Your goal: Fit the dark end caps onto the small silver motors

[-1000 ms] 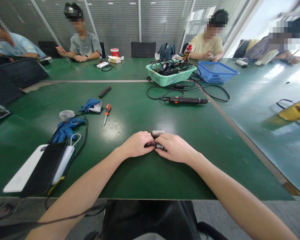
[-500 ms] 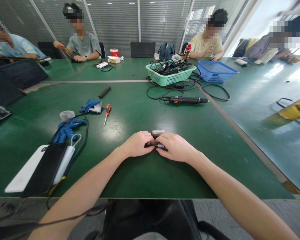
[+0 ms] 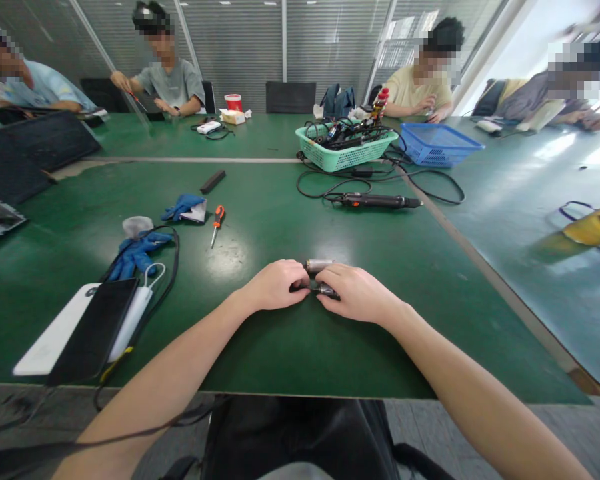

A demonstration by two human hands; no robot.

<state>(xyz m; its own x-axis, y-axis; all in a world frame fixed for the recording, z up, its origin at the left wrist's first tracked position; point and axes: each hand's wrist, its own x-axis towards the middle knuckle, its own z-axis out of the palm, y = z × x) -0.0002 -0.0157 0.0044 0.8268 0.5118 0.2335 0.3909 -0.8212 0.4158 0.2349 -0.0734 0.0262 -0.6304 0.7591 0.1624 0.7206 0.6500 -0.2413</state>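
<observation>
Your left hand (image 3: 273, 285) and right hand (image 3: 357, 293) sit close together just below frame centre, fingers curled inward and fingertips almost meeting. Both hands are closed around a short silver metal cylinder (image 3: 318, 265) and a small dark cylindrical piece (image 3: 326, 291). The silver piece shows just above your fingers, the dark piece between your fingertips. Whether the two pieces are joined cannot be told from this view. Your hands are low over the green-topped desk (image 3: 260, 353).

Left of your hands: a small orange-handled screwdriver (image 3: 218, 223), a crumpled blue rubber glove (image 3: 139, 256) and a black phone (image 3: 94, 330) lying on a white rectangular pack (image 3: 50, 340).

Upper right: a mint-green plastic basket (image 3: 347, 159) holds black cables and tools, just beside an empty-looking blue plastic mesh basket (image 3: 437, 150). A black electric screwdriver (image 3: 375, 201) lies in front of them, among loops of black cable (image 3: 325, 190).

Upper left: a person in a grey T-shirt (image 3: 173, 83) holds a thin tool (image 3: 139, 102).
</observation>
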